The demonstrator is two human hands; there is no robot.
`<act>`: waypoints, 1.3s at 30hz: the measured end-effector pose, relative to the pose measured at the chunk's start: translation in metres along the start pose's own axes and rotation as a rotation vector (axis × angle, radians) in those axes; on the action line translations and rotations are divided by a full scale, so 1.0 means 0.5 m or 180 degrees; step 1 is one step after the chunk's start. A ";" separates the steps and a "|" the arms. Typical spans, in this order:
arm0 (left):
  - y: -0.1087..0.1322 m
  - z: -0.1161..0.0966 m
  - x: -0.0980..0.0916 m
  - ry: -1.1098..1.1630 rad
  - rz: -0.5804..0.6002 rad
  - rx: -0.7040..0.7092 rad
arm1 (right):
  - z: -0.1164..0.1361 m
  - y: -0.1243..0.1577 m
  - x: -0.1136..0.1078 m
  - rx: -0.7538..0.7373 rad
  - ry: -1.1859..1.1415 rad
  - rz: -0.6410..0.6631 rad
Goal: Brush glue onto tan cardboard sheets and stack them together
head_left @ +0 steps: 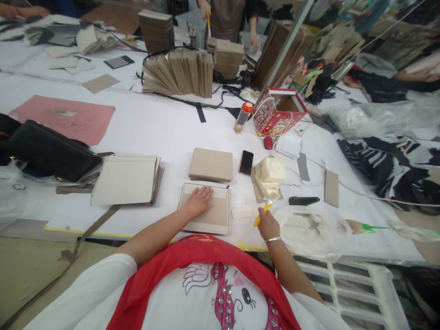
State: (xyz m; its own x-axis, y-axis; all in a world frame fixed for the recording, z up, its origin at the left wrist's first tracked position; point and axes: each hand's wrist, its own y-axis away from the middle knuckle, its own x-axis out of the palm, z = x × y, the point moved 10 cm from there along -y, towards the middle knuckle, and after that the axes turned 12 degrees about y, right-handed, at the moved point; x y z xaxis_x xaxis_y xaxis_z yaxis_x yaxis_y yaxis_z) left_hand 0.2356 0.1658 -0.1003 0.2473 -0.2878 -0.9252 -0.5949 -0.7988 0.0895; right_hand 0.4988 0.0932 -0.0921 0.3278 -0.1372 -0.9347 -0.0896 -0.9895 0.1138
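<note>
My left hand [200, 201] lies flat, fingers stretched out, on a beige board panel [209, 220] near the table's front edge. In my right hand [268, 223] is a paint brush [263, 215] with a yellow handle. Its bristle end meets the lower part of a cream-coloured, glue-crusted container [271, 172], which stands on a small brown board. Behind the panel sits a stack of tan boards [211, 164]. Left of my left hand is another stack of pale panels [125, 179].
A phone [246, 162], a red-lidded jar [244, 117] and a red paper bag [282, 112] stand farther back. A black bag [51, 149] lies at left, and a row of brown panels [178, 73] at the back. A co-worker's hand [253, 42] shows across the table.
</note>
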 end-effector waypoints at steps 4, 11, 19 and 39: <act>-0.046 -0.109 0.052 0.0222 0.0429 0.0515 | 0.085 -0.022 -0.054 0.0013 -0.0641 -0.0301; 0.005 -0.045 -0.060 0.0234 -0.0272 0.0434 | 0.215 -0.059 -0.136 -0.0720 -0.1708 -0.1016; 0.381 0.406 -0.223 -0.0377 -0.0564 -0.1934 | 0.196 -0.034 -0.111 -0.0763 -0.1776 -0.1134; 0.196 -0.225 -0.031 0.0204 0.0153 0.1767 | 0.094 0.007 -0.086 0.0488 -0.1742 -0.0449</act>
State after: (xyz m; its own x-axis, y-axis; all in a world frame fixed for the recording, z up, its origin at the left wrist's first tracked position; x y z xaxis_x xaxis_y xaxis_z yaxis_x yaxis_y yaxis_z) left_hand 0.2596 0.0327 -0.0358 0.2454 -0.3624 -0.8991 -0.9157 -0.3910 -0.0924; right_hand 0.4402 0.0980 -0.0675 -0.1835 0.0796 -0.9798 -0.2289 -0.9728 -0.0362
